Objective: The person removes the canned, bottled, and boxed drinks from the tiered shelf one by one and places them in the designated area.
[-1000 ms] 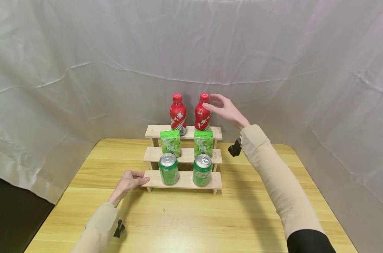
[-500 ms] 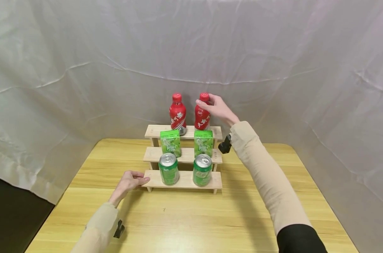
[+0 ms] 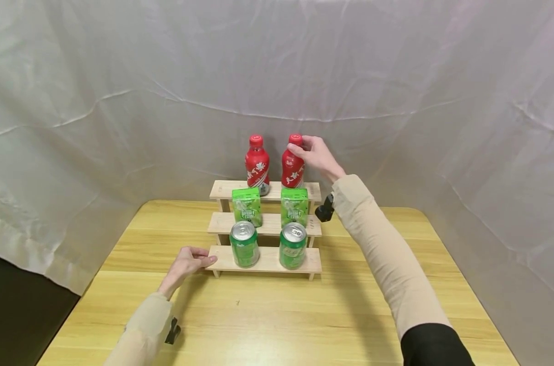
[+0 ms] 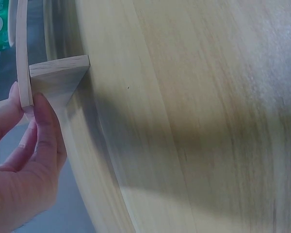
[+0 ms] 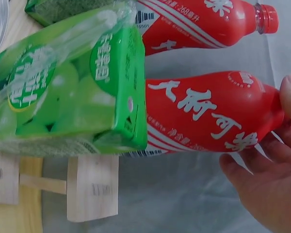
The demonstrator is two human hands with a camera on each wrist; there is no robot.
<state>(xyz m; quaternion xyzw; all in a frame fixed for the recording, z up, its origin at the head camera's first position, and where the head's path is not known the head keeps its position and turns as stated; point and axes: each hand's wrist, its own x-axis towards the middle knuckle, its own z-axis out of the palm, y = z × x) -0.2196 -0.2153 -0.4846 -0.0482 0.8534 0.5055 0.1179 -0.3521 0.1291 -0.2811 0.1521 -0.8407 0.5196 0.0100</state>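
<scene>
My left hand (image 3: 185, 264) pinches the left end of the lowest step of a three-tier wooden shelf (image 3: 267, 256); in the left wrist view the thumb and fingers (image 4: 46, 126) are on either face of the board. At the top right, my right hand (image 3: 320, 155) holds the neck of a red cola bottle (image 5: 208, 111), which stands upright on the top step. In the right wrist view the thumb lies on the neck and the other fingers curl around its far side. A second red bottle (image 3: 257, 168) stands to its left.
Two green juice cartons (image 3: 246, 207) stand on the middle step, and two green cans (image 3: 244, 245) on the lowest. The shelf stands on a wooden table (image 3: 277, 320). Grey cloth (image 3: 277, 76) hangs behind and at both sides.
My right hand has moved left onto the neck of the right red bottle and taken hold of it. The left hand and the shelf have stayed in place.
</scene>
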